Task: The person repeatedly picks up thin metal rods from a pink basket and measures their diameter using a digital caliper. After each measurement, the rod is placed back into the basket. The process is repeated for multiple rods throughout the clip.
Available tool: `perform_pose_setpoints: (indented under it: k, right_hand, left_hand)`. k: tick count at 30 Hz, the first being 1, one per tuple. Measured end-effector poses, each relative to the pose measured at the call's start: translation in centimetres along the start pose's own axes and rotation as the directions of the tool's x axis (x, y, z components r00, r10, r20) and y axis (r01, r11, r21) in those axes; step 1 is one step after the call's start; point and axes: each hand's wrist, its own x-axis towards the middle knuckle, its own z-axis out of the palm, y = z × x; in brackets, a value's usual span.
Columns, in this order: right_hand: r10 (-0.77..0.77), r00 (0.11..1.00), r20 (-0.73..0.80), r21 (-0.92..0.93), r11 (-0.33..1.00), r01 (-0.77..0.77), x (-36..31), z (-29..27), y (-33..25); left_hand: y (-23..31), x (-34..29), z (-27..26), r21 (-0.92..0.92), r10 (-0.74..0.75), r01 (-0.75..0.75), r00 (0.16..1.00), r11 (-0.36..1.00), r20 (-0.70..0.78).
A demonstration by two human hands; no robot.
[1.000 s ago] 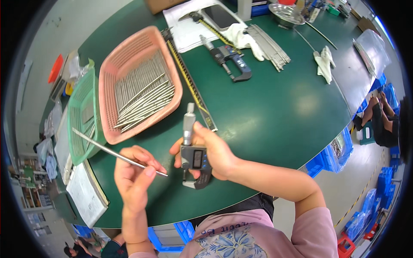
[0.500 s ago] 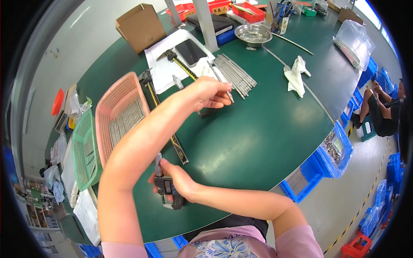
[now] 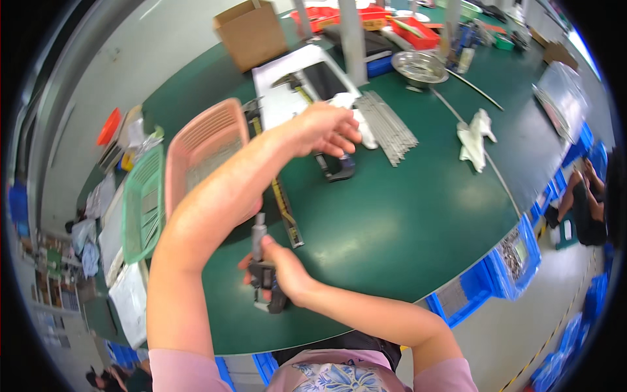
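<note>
My left hand [image 3: 326, 130] reaches over the table beside a white cloth [image 3: 367, 130], its fingers spread and no rod visible in them. Just right of it lies a row of thin grey metal rods [image 3: 388, 127] side by side. Under its fingertips rests a second micrometer with a dark blue frame [image 3: 341, 171]. My right hand [image 3: 287, 271] grips a digital micrometer [image 3: 264, 274] near the front edge, thimble pointing away from me. A long caliper [image 3: 285, 212] lies between my hands; another caliper [image 3: 297, 86] is on white paper. A pink basket [image 3: 206, 124] of rods is partly behind my left forearm.
A green basket [image 3: 144, 209] stands at the left, and a cardboard box [image 3: 250, 34] at the back. A steel bowl [image 3: 420, 68] and a white glove-like cloth [image 3: 475, 140] lie to the right. Blue bins [image 3: 471, 287] adjoin the right edge. A person [image 3: 584, 202] sits far right.
The rod that my left hand held is no longer in its fingers, which have spread. My right hand still holds the micrometer. The whole view has shifted, with the table's contents appearing farther right.
</note>
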Motion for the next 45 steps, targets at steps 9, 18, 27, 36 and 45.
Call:
perform_pose_setpoints:
  k: [9, 18, 27, 36, 45]
  right_hand:
    - [0.005, 1.0, -0.025, -0.024, 1.0, -0.005, -0.2, 0.7, -0.4]
    - [-0.078, 0.997, -0.028, -0.078, 0.994, 0.076, -0.3, 0.4, -0.3]
    - [-0.069, 0.997, -0.034, -0.031, 0.997, 0.068, -0.4, 0.5, -0.6]
    - [-0.156, 0.985, -0.067, 0.106, 0.981, 0.162, -0.5, 0.3, -1.1]
    - [-0.135, 0.989, -0.061, 0.126, 0.982, 0.142, -0.3, -0.3, -1.7]
  left_hand:
    - [-7.3, -16.0, -13.9, 0.978, 0.418, 0.205, 0.885, 0.046, -0.206]
    - [-12.9, -16.3, -15.2, 0.959, 0.369, 0.28, 0.897, -0.045, -0.244]
    - [-10.6, -20.5, -11.4, 0.672, 0.628, -0.187, 0.592, 0.716, -0.505]
    - [-18.4, -25.4, 0.7, -0.289, 0.443, -0.69, 0.674, 0.664, -0.592]
    - [-20.8, -24.8, 2.2, -0.351, 0.349, -0.651, 0.697, 0.673, -0.626]
